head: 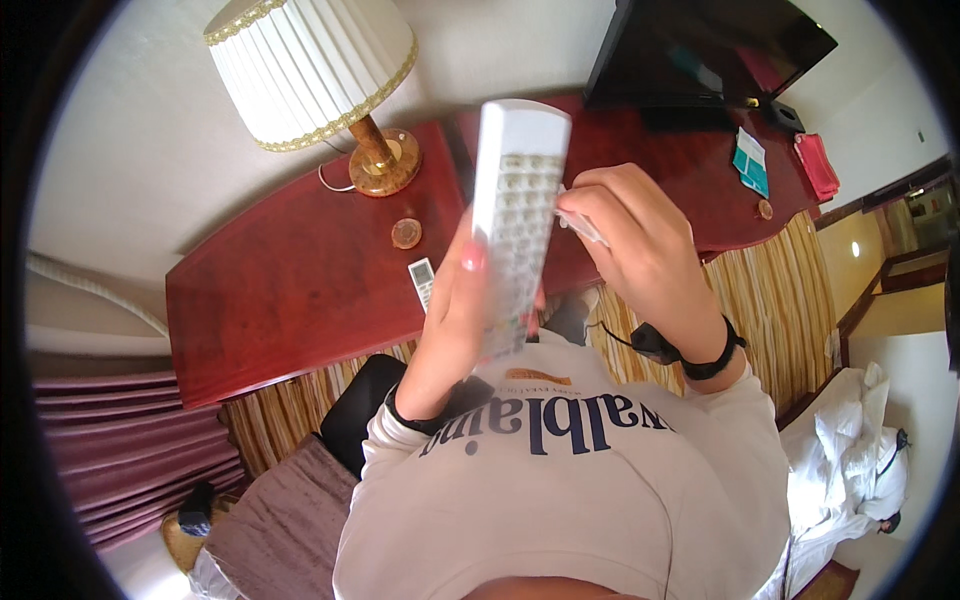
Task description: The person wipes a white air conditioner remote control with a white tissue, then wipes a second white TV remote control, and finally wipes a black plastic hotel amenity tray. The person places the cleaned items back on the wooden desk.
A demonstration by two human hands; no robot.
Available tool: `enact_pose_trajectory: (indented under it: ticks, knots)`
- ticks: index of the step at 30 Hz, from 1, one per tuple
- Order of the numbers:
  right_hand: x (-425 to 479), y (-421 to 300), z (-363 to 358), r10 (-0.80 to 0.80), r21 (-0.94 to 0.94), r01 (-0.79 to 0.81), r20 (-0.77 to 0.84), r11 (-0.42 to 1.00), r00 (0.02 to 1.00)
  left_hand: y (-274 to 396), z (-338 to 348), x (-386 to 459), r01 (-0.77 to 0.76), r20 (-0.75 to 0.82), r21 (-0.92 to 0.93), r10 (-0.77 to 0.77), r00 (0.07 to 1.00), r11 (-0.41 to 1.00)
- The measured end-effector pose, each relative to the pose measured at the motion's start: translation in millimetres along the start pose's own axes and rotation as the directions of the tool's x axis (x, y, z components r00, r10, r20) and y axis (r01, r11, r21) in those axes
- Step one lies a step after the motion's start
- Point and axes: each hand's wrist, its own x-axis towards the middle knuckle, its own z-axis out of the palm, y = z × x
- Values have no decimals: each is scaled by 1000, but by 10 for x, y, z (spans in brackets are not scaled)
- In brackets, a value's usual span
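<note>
A white remote control [517, 225] with rows of buttons is held up by my left hand [454, 307], close to the camera, its lower end blurred. Just right of it, my right hand [637, 232] pinches a small white tissue or wipe [585, 225] between thumb and fingers, beside the remote's edge. Below, on the red wooden desk [285, 300], lies a smaller white remote [422, 279] with a grey display, partly hidden behind my left hand. A round brown coaster-like disc [406, 233] is near it.
A pleated lamp [375, 150] stands at the back left. A television [697, 60], teal and white leaflets [750, 165] and a pink pouch [817, 166] are at the back right. A chair [289, 517] is at lower left. Another person [892, 480] is by white bedding [832, 465] at far right.
</note>
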Motion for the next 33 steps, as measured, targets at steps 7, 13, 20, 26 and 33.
enact_pose_trajectory:
  ticks: [7, 13, 20, 26, 33]
  knots:
    - [-46, -31, -61, 145, 194, -133, -54, 972, 988, 72, 37, -36, 19, 47, -175, -11, 999, 984]
    - [36, -136, -273, -28, 137, 53, -178, 989, 984, 75, 13, -17, 28, 68, -205, -15, 998, 978]
    - [109, -157, -206, -182, 2, 183, -87, 983, 979, 72, 45, -18, -28, 6, -155, 30, 1000, 988]
    - [214, -309, -65, -222, -1, 223, -108, 975, 969, 67, 93, -14, -127, -71, 167, 141, 988, 978]
    - [117, -218, -91, -158, 18, 160, -73, 987, 985, 19, 126, -6, -84, -57, -49, 81, 995, 995]
